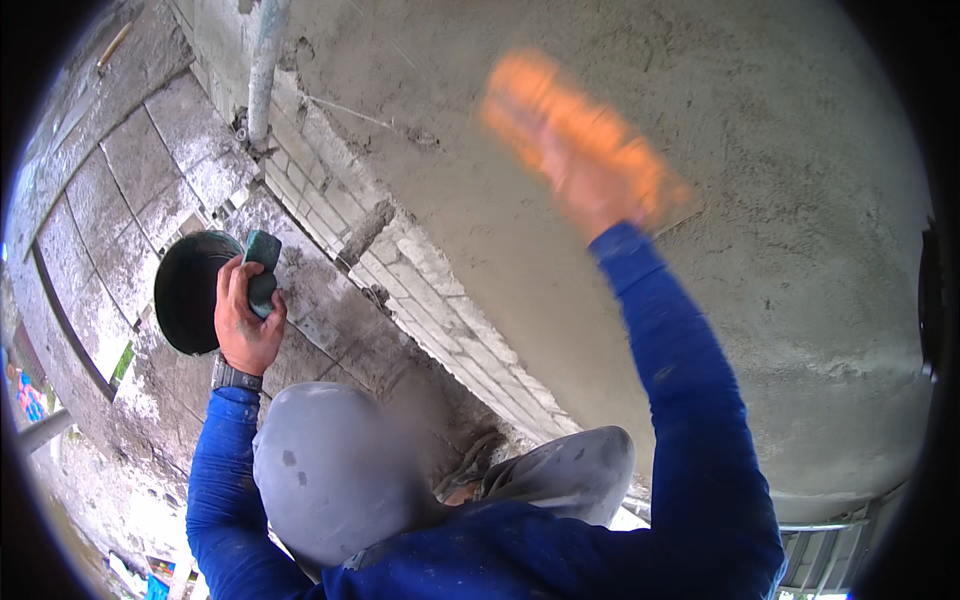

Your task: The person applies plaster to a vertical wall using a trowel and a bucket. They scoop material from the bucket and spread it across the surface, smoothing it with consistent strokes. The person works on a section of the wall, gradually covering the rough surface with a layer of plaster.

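My left hand (245, 330) grips a dark green sponge-like block (262, 250) just in front of a dark round bucket (185, 300); whether it also touches the bucket I cannot tell. My right hand (585, 190) is closed on an orange float (535, 90), blurred by motion, over a grey plastered wall (760, 260). The float appears to be against that surface.
A strip of pale brickwork (460, 360) runs diagonally beside the plaster, with a grey pipe (262, 70) at its upper end. Scuffed platform panels (135, 180) with gaps lie on the left. My grey-clad knees (560, 470) are bent at the bottom.
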`<move>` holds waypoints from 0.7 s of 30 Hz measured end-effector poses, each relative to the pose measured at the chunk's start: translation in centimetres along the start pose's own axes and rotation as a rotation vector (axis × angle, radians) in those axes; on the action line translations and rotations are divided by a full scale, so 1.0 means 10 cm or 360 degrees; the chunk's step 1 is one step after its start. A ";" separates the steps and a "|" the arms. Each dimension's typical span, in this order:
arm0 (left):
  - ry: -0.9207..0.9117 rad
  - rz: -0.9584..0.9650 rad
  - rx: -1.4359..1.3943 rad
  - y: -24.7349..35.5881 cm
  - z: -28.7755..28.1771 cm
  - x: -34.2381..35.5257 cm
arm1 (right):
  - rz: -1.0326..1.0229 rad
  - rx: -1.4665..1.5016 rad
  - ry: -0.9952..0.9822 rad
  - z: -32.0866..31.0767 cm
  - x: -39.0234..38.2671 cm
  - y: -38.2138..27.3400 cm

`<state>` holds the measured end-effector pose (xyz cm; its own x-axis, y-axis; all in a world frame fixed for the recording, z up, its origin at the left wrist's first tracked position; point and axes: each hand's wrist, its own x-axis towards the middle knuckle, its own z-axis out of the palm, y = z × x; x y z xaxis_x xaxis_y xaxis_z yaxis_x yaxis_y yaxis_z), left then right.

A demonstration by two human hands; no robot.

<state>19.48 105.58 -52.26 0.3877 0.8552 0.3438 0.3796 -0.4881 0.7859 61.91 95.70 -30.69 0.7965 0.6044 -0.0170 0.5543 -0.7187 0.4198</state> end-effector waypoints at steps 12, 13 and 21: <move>0.0018 -0.0265 -0.0393 -0.16 -0.01 0.02 | -0.0404 -0.0001 0.0593 0.36 -1.68 2.41; 0.0110 -0.0495 -0.0751 -0.22 -0.04 0.03 | -0.0406 0.0094 0.0606 0.41 -1.65 2.36; -0.0204 -0.0925 -0.0989 -0.56 -0.71 0.15 | -0.0408 0.0449 0.0733 1.20 -1.72 2.11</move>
<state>11.98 110.79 -52.55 0.3801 0.8954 -0.2318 0.0333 0.2372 0.9709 62.77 66.00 -32.39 0.4772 0.8120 0.3361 0.8078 -0.5559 0.1960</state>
